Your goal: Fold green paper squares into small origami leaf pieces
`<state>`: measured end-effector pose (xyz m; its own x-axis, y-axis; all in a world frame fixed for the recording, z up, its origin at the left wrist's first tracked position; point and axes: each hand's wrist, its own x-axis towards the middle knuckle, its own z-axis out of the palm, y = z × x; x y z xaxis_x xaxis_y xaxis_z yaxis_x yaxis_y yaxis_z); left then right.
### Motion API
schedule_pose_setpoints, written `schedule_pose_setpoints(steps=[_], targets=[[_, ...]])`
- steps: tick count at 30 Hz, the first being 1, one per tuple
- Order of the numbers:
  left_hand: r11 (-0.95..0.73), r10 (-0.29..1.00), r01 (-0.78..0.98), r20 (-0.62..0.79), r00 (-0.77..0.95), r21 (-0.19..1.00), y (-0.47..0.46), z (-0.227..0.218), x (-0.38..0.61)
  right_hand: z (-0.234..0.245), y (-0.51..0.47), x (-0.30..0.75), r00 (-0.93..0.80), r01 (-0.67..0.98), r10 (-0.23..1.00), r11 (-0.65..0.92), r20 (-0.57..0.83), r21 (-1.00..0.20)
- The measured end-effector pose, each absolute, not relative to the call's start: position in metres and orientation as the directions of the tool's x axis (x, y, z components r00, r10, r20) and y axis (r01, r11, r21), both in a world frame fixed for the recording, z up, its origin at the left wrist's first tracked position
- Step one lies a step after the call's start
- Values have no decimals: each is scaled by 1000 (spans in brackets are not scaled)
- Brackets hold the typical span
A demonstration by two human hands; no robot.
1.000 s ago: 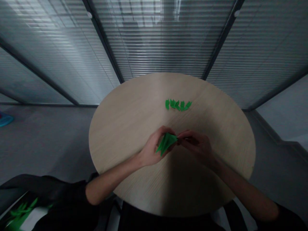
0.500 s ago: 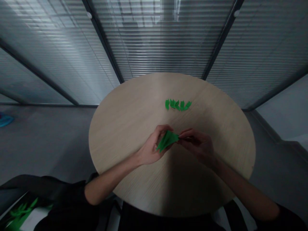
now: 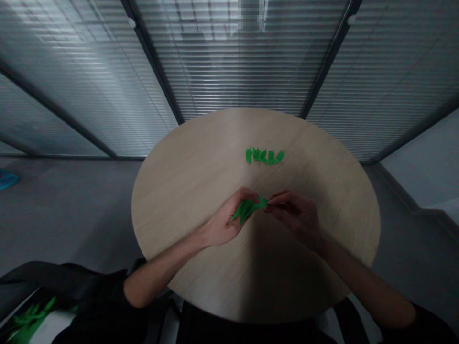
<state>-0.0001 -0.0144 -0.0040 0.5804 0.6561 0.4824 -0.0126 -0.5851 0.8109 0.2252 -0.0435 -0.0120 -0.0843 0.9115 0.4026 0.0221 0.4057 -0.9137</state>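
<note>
My left hand [image 3: 226, 223] is closed around a piece of folded green paper [image 3: 246, 209], which looks squeezed into a narrow, creased shape with pointed ends toward the lower left. Thumb and fingers of my right hand [image 3: 297, 216] pinch the paper's right tip. Both hands are just above the middle of a round wooden table [image 3: 186, 157]. Beyond them, several small green folded pieces [image 3: 264, 156] lie in a row on the tabletop. The palm side of my right hand is in shadow.
More green strips [image 3: 32, 317] and a white item [image 3: 53, 327] show at the lower left beside my sleeve. Past the table's far edge stand glass panels with blinds [image 3: 240, 71]. Something blue [image 3: 7, 179] is on the floor at the far left.
My left fingers have closed in on the paper. It was spread out like a kite and is now gathered narrower. My right hand keeps its pinch almost in place.
</note>
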Motion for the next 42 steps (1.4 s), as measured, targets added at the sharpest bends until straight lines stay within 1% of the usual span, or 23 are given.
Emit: schedule_pose_setpoints(steps=[2,5,10,14,17,22,25,29,32,37,42], targets=[[-578,664,12,462,588,816,-15,-3,1,-11,-44,225,-94,28,908,412,408,-911],[-555,702,30,449,552,831,-15,-3,3,-9,-44,226,-114,38,899,430,423,-902],[-493,748,-35,444,493,869,-15,-4,7,-8,-45,225,-123,70,880,469,459,-881],[-431,783,-38,394,482,902,-17,-1,7,-9,-46,224,-130,88,853,517,505,-851],[-430,785,-17,383,486,903,-18,-2,7,-8,-45,223,-170,116,835,544,523,-831],[-413,792,-37,379,479,910,-19,-5,7,-4,-44,223,-170,184,805,592,568,-785],[-395,802,-62,377,464,917,-20,-4,9,-3,-45,223,-155,163,827,560,540,-812],[-414,804,-85,408,432,906,-20,-1,12,-7,-46,223,-112,80,891,449,440,-890],[-437,806,-73,426,412,897,-20,1,13,-10,-46,222,-112,40,913,399,393,-916],[-466,812,-31,441,382,884,-21,2,13,-9,-47,219,-112,80,911,406,396,-910],[-490,784,-29,455,422,871,-20,3,11,-5,-49,218,-119,125,903,426,413,-896]])
